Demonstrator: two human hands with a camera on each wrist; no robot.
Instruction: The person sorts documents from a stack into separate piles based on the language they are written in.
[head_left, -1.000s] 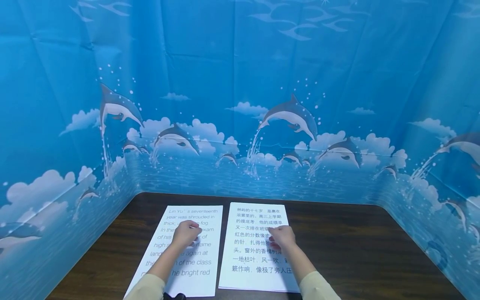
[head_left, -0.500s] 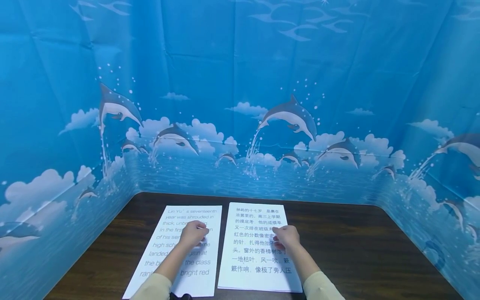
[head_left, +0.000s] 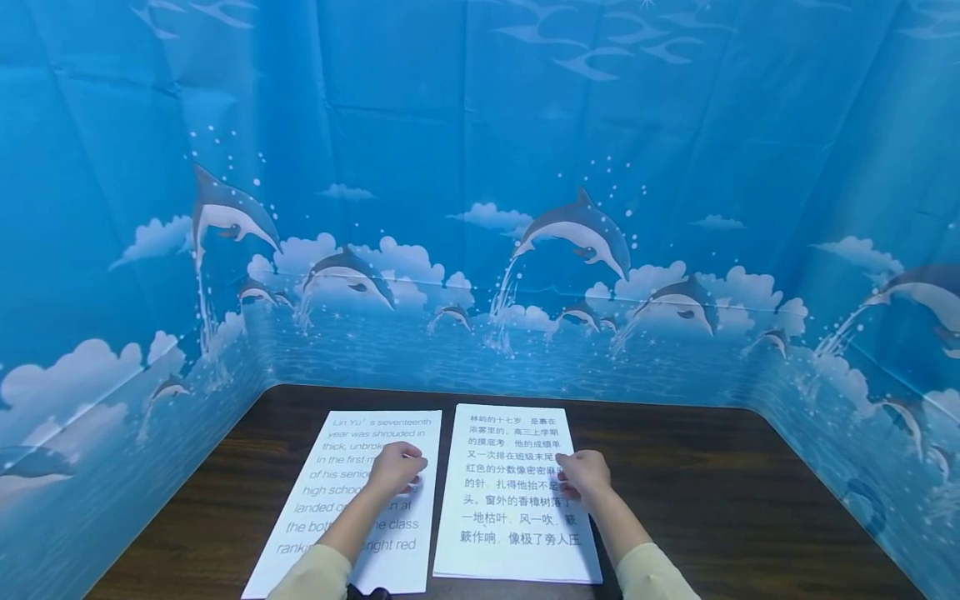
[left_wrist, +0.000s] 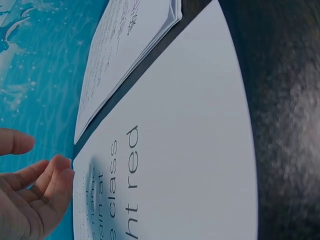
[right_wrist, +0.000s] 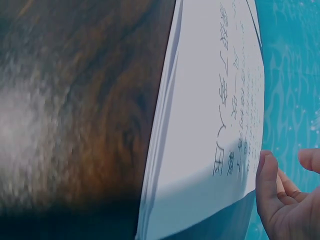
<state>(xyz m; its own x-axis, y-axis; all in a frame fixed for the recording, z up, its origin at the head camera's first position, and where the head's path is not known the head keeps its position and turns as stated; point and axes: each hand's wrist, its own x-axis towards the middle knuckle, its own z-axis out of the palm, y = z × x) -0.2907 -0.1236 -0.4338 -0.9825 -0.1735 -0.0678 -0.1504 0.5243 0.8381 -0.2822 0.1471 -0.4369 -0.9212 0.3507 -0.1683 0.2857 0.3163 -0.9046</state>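
Two stacks of printed paper lie side by side on the dark wooden table. In the head view, my left hand [head_left: 396, 471] hovers over the sheet with large English text [head_left: 390, 562]. My right hand [head_left: 587, 475] is over the right edge of the stack with Chinese text [head_left: 510, 558]. Both hands have loosely bent fingers and hold nothing. The left wrist view shows a gap between the thumb [left_wrist: 17, 141] and the other fingers [left_wrist: 52, 185]. A similar gap appears in the right wrist view, between fingers [right_wrist: 270, 185] and thumb [right_wrist: 310, 159].
Around the back and sides of the table [head_left: 735, 500] hangs a blue curtain [head_left: 420, 125] printed with dolphins and clouds. A narrow strip of table separates the two paper stacks. Layered sheet edges [right_wrist: 162, 125] show on the Chinese stack in the right wrist view.
Both hands have drifted to the right over the papers, uncovering more Chinese text and other English words. The papers keep their places on the table, and the head view has shifted slightly.
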